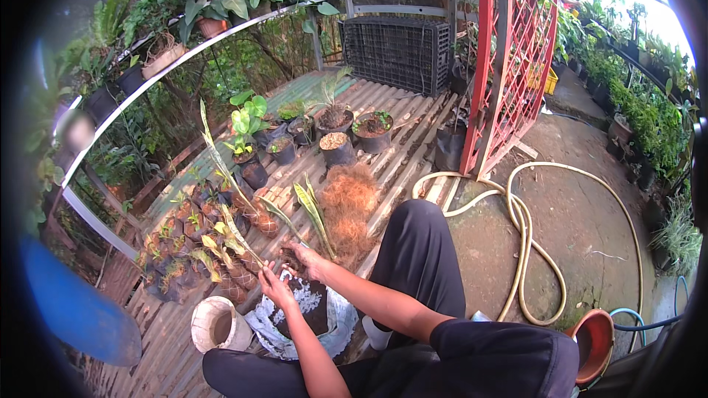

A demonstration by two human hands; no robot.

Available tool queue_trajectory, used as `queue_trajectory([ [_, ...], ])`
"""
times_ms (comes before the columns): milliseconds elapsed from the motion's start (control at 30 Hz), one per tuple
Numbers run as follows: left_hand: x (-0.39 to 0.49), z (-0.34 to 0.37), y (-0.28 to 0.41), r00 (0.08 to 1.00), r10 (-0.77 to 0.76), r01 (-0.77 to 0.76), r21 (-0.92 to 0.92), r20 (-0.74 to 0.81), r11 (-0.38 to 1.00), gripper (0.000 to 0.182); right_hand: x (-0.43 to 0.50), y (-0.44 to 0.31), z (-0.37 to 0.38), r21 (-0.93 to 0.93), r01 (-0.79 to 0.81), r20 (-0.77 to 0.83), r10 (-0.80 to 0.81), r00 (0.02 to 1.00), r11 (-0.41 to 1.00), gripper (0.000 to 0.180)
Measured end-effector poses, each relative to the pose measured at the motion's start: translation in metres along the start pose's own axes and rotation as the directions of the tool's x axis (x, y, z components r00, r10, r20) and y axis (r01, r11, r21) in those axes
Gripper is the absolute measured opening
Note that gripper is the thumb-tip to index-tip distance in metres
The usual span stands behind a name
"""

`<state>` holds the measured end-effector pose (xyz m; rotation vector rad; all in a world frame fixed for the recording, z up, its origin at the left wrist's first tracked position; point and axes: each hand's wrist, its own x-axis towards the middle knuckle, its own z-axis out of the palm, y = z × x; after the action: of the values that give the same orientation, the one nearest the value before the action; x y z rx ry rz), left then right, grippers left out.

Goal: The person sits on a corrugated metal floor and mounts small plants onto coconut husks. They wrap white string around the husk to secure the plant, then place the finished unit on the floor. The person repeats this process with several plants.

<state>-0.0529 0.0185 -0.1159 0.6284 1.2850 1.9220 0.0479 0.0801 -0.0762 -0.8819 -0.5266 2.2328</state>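
Above an opened sack of dark soil (337,309), my left hand (276,286) grips the lower end of a snake plant leaf (237,230), which slants up and to the left. My right hand (300,261) is beside it, fingers curled around a dark clump that looks like soil or roots. Loose orange-brown coconut fibre (349,199) lies in a heap beyond my right hand. Next to the heap, a short variegated snake plant (311,207) rests on the corrugated sheet. Several fibre-wrapped root balls (239,282) bound with string sit to the left of my hands.
A whitish bucket (220,325) stands left of the sack. Potted plants (374,131) line the corrugated surface ahead, before a black plastic crate (395,52). A red lattice panel (520,55) rises at right, near a coiled hose (522,232). A blue drum-like object (77,309) is at left.
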Motion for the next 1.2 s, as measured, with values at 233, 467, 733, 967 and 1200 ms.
queue_trajectory([
  [233, -0.007, 0.021, 0.016, 0.999, -0.026, 0.032, -0.167, 0.038, 0.985, 0.039, 0.008, 0.007, -0.013, 0.024, 0.006, 0.07, -0.007, 0.997, 1.0, 0.023],
  [467, -0.002, 0.033, 0.019, 0.998, 0.026, -0.017, -0.142, 0.058, 0.99, 0.035, 0.009, 0.003, -0.015, 0.066, 0.021, 0.204, -0.034, 0.978, 0.998, 0.016],
  [733, -0.007, 0.042, 0.001, 0.993, -0.06, 0.067, -0.071, 0.104, 0.995, 0.029, -0.009, -0.003, -0.016, 0.03, -0.001, 0.116, -0.002, 0.993, 1.0, 0.022],
  [967, 0.002, 0.047, -0.014, 0.984, 0.089, -0.078, -0.075, 0.156, 0.994, 0.029, 0.017, 0.012, -0.024, -0.041, 0.198, -0.061, -0.2, 0.978, 0.979, 0.029],
  [1200, 0.002, 0.032, -0.014, 0.985, 0.051, -0.026, -0.153, 0.165, 0.988, 0.03, -0.001, 0.02, -0.002, -0.275, 0.279, -0.126, -0.323, 0.938, 0.92, 0.042],
])
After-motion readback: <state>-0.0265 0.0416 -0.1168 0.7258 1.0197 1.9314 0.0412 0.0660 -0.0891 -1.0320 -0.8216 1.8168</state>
